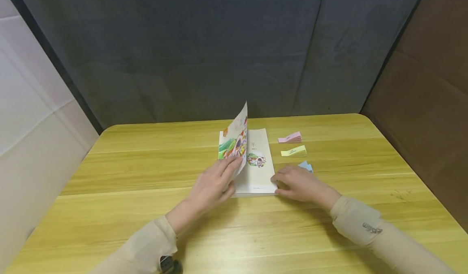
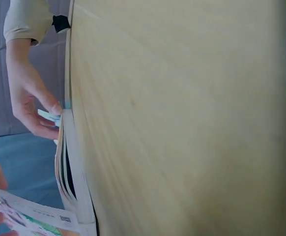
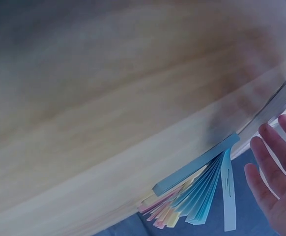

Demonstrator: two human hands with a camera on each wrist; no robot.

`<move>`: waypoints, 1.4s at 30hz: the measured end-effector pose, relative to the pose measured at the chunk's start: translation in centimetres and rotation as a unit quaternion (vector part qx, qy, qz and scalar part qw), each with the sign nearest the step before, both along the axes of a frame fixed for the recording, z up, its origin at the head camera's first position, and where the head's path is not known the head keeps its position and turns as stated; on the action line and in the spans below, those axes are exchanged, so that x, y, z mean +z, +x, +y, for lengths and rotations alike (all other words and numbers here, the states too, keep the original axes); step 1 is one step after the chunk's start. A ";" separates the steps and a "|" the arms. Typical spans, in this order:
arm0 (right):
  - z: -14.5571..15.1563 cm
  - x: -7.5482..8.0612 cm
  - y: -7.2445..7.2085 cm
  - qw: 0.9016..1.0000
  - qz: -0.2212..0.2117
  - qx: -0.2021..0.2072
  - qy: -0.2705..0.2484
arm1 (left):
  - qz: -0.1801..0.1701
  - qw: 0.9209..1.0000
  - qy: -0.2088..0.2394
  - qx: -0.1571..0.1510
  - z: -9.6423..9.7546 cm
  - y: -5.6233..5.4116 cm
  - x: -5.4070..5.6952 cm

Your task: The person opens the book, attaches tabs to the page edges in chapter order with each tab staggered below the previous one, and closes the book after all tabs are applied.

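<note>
A paperback book lies on the table, its white title page with a small round picture facing up. The colourful cover stands raised along the left side. My left hand holds the cover low down; in the left wrist view fingers show beside its printed face. At the book's right edge rests my right hand, its fingers fairly straight and apart in the right wrist view. Just behind that hand is a blue pad of sticky tabs, fanned out and partly hidden in the head view.
Pink sticky tabs and yellow sticky tabs lie right of the book, in line with the blue ones. The wooden table ends at a dark cloth wall. White and brown panels flank it.
</note>
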State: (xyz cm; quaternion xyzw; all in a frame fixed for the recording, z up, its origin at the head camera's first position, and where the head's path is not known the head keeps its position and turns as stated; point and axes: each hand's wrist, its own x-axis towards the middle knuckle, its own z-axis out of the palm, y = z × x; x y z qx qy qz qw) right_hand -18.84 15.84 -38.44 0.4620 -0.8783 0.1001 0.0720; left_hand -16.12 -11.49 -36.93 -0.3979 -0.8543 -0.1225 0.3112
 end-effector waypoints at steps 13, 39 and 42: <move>-0.1 0.3 0.3 0.999 -0.015 -0.023 0.024 | 0.150 0.987 0.056 0.029 -1.7 0.2 1.8; -0.2 0.0 0.3 0.999 -0.020 -0.026 0.024 | -0.149 0.969 -0.121 0.156 -3.1 1.2 -1.3; -0.2 0.1 0.3 0.999 -0.020 -0.025 0.021 | -0.160 0.965 -0.128 0.161 -2.5 1.1 -1.3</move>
